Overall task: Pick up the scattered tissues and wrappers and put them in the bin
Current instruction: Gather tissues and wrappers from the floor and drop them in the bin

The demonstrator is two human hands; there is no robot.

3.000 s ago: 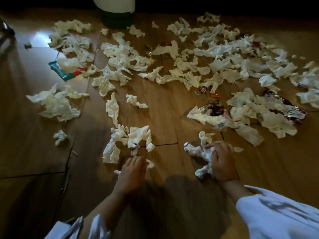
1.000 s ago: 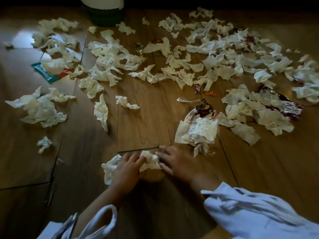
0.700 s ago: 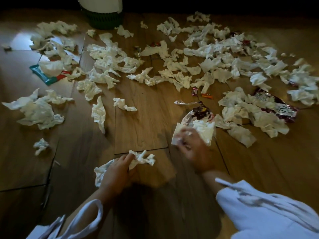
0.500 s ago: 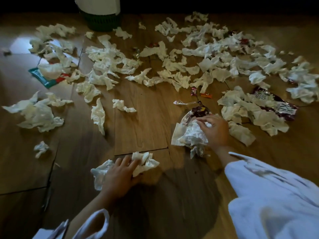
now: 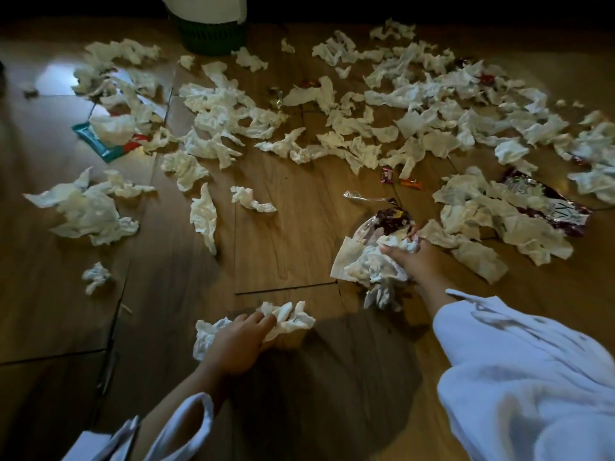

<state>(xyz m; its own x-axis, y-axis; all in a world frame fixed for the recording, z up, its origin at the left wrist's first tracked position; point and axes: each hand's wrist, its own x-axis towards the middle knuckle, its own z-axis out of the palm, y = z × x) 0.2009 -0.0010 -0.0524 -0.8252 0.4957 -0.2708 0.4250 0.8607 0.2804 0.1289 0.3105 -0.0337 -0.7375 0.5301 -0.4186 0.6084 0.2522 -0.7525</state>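
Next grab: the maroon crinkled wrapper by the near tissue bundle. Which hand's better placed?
Right, probably. The right hand, gripping a crumpled white tissue bundle, sits right beside the maroon crinkled wrapper. The left hand holds a separate white tissue wad nearer the body, farther from the wrapper.

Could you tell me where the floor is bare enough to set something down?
Bare floor lies centrally, between the long tissue, the bundle in the right hand and the wad under the left hand, and near-left below the small tissue ball. Before the bin it is crowded.
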